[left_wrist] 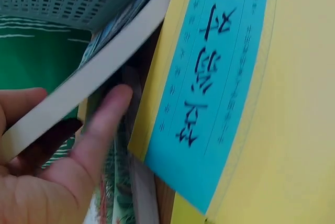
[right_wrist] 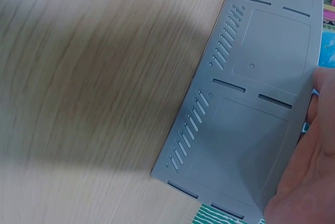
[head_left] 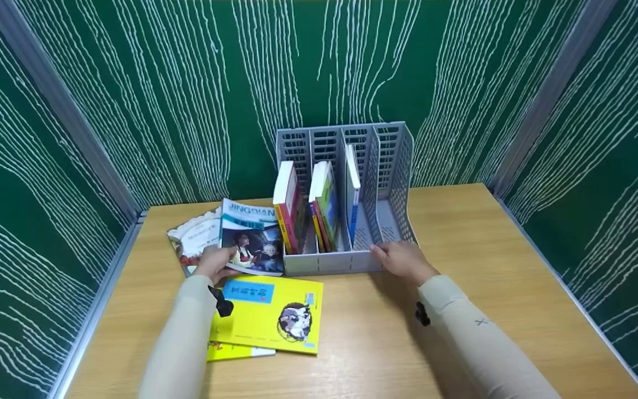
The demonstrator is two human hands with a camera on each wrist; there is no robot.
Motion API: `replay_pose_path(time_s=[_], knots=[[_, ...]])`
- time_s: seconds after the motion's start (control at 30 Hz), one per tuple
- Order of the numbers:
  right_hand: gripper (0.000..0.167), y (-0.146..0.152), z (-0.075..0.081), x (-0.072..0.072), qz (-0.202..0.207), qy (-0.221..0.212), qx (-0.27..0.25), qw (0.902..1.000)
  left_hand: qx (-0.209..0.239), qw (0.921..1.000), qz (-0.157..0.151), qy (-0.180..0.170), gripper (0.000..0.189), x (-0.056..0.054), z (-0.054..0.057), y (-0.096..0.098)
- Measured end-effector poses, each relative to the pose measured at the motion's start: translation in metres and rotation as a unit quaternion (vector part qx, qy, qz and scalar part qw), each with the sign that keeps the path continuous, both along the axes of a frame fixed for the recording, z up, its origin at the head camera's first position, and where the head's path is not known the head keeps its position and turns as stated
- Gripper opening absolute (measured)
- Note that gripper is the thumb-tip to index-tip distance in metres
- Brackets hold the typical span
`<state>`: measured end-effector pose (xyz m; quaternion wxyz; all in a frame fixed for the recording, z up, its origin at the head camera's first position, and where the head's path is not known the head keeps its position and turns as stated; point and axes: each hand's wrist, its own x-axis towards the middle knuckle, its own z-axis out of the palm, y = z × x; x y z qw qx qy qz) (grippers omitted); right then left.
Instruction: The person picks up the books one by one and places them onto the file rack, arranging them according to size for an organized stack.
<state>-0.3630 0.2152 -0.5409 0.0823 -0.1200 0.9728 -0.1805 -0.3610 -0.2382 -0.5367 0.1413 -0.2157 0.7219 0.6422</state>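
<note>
My left hand grips the lower left edge of a book with "JINGDIAN" on its cover, which lies tilted against the rack's left side. The left wrist view shows the book's page edge between thumb and fingers. On the right, my right hand holds the front rim of a grey magazine rack. Its front panel fills much of the right wrist view, the hand curled over the rim. Books stand in the rack's three left compartments, among them a blue-spined one; the rightmost compartment shows its bare floor.
A pale book lies partly under the JINGDIAN book. In front, a yellow book overlaps another yellow book on the wooden table. Green walls with white streaks enclose the back and sides.
</note>
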Motion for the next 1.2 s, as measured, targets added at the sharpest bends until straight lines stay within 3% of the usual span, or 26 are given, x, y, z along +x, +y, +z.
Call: replay_pose_path(time_s=[0.2,0.43,0.63,0.83,0.97,1.2], knots=[[0.06,0.0,0.001,0.002,0.006,0.008,0.0,1.0,0.015,0.9992,0.018,0.034,0.06,0.0,-0.001,0.006],[0.06,0.0,0.001,0.003,0.009,0.022,0.001,0.9997,-0.022,0.9957,0.041,0.08,0.048,0.003,-0.003,0.016],[0.063,-0.002,0.001,0.003,-0.009,-0.001,-0.007,0.9999,-0.035,0.989,0.06,0.13,0.041,0.009,0.003,0.02],[0.066,-0.002,0.003,0.002,-0.025,-0.022,-0.013,0.9994,-0.128,0.9726,0.063,0.184,0.04,0.011,0.013,0.022],[0.067,-0.001,0.002,0.003,-0.019,-0.021,-0.015,0.9995,-0.16,0.9625,0.07,0.207,0.039,0.014,0.021,0.026],[0.062,0.0,0.0,0.002,-0.022,-0.019,-0.024,0.9993,-0.2,0.9328,0.073,0.291,0.034,0.023,0.031,0.034]])
